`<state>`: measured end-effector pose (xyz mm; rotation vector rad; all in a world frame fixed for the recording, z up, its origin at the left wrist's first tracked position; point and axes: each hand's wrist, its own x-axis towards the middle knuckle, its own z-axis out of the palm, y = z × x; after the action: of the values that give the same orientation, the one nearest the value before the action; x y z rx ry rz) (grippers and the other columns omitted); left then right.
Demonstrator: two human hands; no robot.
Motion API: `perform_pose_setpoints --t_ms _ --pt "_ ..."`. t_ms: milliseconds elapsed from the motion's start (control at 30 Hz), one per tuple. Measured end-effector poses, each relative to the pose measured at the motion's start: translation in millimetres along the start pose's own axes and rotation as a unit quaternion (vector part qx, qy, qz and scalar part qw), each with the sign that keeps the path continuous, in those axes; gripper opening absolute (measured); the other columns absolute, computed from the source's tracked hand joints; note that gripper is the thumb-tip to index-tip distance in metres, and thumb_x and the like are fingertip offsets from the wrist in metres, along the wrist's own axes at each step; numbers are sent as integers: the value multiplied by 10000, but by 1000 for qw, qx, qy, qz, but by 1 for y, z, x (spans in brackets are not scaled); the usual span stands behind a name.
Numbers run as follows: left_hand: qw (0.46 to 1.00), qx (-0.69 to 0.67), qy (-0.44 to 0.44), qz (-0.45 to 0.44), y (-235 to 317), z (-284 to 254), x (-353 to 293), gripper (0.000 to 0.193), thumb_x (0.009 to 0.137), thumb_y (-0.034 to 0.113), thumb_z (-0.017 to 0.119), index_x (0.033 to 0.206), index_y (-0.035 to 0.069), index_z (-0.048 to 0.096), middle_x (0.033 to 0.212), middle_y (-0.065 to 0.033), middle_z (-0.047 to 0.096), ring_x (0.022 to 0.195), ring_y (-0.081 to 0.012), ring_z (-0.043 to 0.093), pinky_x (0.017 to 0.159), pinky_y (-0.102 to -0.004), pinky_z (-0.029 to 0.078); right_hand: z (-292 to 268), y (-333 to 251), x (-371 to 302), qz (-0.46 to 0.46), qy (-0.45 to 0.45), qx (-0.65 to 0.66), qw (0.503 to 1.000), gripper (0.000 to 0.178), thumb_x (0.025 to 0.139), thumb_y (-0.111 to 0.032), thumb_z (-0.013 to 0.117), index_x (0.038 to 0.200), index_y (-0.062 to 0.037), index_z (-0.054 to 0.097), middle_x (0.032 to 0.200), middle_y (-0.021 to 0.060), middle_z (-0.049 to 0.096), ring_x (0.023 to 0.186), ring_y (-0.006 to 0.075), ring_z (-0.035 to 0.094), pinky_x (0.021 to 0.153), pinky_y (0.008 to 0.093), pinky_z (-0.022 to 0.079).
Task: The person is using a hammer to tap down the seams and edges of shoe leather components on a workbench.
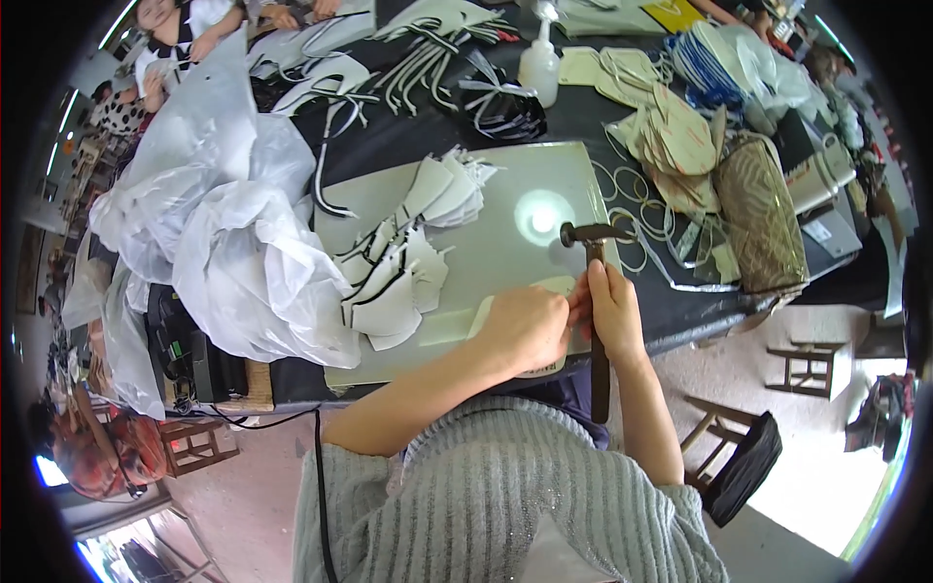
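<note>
A hammer (597, 340) with a dark metal head and wooden handle stands nearly upright in my right hand (615, 309), head uppermost. My right fingers wrap its handle below the head. Close beside it, my left hand (527, 328) is closed, its fingertips near the right fingers; whatever it holds is hidden. Beneath my left hand lies a pale cream flat piece (483, 313) at the front of a glossy grey board (515, 209). Left of my hands, white cut pieces with black edging (384, 306) overlap in a fanned pile, with more white pieces (447, 189) behind.
Crumpled white plastic bags (243, 243) fill the left side. A white pump bottle (539, 63) stands at the back. Stacked cream pieces (675, 136), loose tape loops (637, 209) and a brown patterned bundle (763, 219) lie right. A stool (734, 457) stands beside me. Other people sit across the table.
</note>
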<state>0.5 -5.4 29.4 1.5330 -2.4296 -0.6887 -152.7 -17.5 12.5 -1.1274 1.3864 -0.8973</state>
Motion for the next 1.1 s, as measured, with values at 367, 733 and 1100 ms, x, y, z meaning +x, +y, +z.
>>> perform_pose_setpoints --t_ms 367,733,1100 --pt "865 -344 347 -117 -87 -135 -98 181 816 10 547 636 27 550 502 47 469 406 -44 430 378 -228 327 -2 0 5 24 -32 4 999 409 1073 -365 368 892 -32 522 686 95 648 485 139 624 356 229 375" --pt "969 10 160 -188 -99 -78 -60 448 908 434 647 694 44 589 599 -120 631 594 -315 664 583 -448 513 7 -11 36 41 -69 -17 997 380 1062 -326 387 895 -12 520 671 100 639 486 157 635 351 241 373" --pt "936 -274 168 -146 -190 -92 18 330 884 311 714 891 -18 727 663 -14 619 621 -93 553 586 -266 428 7 -18 37 32 -74 0 997 382 1065 -321 382 885 -14 520 665 98 630 491 164 641 344 241 384"
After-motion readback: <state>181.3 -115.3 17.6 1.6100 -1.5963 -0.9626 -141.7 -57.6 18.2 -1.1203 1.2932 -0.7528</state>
